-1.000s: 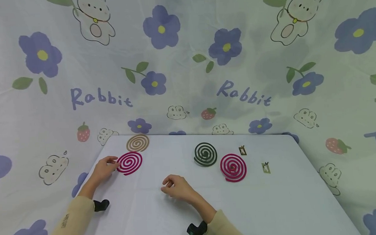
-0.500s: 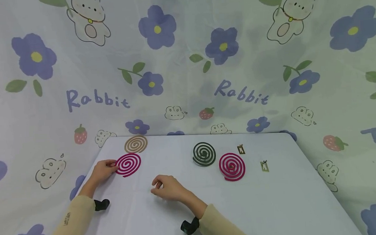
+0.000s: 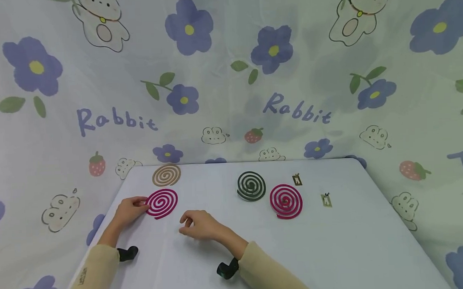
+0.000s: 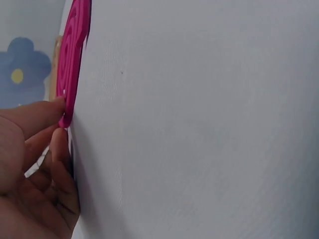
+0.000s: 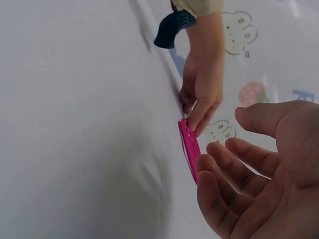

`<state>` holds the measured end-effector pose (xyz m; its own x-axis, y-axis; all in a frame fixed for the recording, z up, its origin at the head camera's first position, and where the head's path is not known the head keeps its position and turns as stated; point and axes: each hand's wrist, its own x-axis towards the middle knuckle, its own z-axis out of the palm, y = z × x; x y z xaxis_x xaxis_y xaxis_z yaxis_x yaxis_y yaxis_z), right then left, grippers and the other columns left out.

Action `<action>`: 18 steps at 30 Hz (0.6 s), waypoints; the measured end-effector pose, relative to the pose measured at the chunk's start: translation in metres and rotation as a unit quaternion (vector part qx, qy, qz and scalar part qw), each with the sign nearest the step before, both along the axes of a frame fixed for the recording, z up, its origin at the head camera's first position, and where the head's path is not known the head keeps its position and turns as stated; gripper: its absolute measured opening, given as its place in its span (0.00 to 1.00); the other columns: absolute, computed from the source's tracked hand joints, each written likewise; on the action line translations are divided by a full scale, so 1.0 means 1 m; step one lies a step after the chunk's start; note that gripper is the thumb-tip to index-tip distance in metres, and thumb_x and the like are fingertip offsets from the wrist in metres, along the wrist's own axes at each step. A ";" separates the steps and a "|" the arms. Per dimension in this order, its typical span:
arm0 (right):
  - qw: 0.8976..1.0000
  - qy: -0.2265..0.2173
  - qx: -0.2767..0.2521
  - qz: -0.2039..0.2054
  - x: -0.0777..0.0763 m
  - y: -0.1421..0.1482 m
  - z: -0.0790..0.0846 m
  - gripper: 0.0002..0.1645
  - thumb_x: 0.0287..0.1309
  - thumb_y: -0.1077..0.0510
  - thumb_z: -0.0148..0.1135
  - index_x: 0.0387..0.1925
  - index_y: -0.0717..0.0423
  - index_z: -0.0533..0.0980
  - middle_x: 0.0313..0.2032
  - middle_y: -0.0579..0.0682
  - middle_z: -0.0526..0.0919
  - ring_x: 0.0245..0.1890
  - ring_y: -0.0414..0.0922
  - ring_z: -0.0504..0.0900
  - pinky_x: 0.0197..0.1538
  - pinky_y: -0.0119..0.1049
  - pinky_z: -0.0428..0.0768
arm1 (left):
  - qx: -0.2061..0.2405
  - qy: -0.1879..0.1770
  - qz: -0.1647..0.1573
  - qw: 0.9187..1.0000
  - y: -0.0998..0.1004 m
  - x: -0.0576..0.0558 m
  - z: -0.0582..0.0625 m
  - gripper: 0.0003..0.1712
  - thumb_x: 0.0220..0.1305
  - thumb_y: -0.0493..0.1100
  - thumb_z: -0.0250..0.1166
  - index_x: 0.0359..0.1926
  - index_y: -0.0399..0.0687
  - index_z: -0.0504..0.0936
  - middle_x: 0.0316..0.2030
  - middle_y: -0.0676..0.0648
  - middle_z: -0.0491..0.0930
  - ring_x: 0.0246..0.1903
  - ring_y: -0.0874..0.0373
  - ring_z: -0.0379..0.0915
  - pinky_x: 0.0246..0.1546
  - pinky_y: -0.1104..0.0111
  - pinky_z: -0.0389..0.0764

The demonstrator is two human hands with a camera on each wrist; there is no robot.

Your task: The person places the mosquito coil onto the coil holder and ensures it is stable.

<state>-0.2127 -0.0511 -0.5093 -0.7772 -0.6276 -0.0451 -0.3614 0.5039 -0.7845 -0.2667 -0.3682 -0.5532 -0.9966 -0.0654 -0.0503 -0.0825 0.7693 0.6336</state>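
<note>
My left hand pinches the left edge of a magenta mosquito coil between thumb and fingers. In the left wrist view the magenta coil is seen nearly edge-on, slightly off the white surface, with the thumb on its face. My right hand hovers to the right of this coil, its fingers loosely bent and holding nothing. The right wrist view shows its fingers spread in front of the magenta coil, with the left hand gripping the coil's far end.
A tan coil lies behind the held one. Right of centre lie a dark green coil and a second magenta coil. Two small brass-coloured metal stands are farther right. A printed cloth hangs behind the white table.
My right hand has moved left toward the held coil. My left hand has closed on that coil's edge and shifted it slightly right and nearer, widening its gap from the tan coil.
</note>
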 end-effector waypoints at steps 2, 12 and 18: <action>1.000 -0.004 0.000 0.001 -0.002 -0.002 0.000 0.16 0.61 0.50 0.66 0.47 0.53 0.78 0.30 0.36 0.76 0.21 0.35 0.75 0.28 0.28 0.73 | 0.001 -0.002 -0.005 1.000 0.004 0.001 0.002 0.26 0.62 0.45 0.68 0.55 0.30 0.77 0.34 0.43 0.79 0.36 0.48 0.72 0.39 0.58 0.72; 1.000 -0.013 -0.004 -0.018 -0.007 -0.001 -0.010 0.14 0.60 0.51 0.67 0.45 0.52 0.78 0.29 0.37 0.76 0.23 0.35 0.74 0.27 0.28 0.73 | 0.025 -0.011 -0.012 1.000 0.019 0.000 -0.003 0.26 0.61 0.45 0.69 0.55 0.33 0.78 0.33 0.45 0.78 0.36 0.50 0.71 0.39 0.61 0.73; 0.999 -0.015 -0.019 -0.025 -0.009 -0.001 -0.018 0.15 0.60 0.53 0.66 0.47 0.54 0.78 0.28 0.37 0.76 0.22 0.35 0.74 0.26 0.28 0.73 | 0.020 -0.001 -0.009 1.000 0.027 0.005 -0.004 0.25 0.60 0.45 0.70 0.54 0.33 0.79 0.33 0.46 0.79 0.35 0.51 0.72 0.38 0.61 0.73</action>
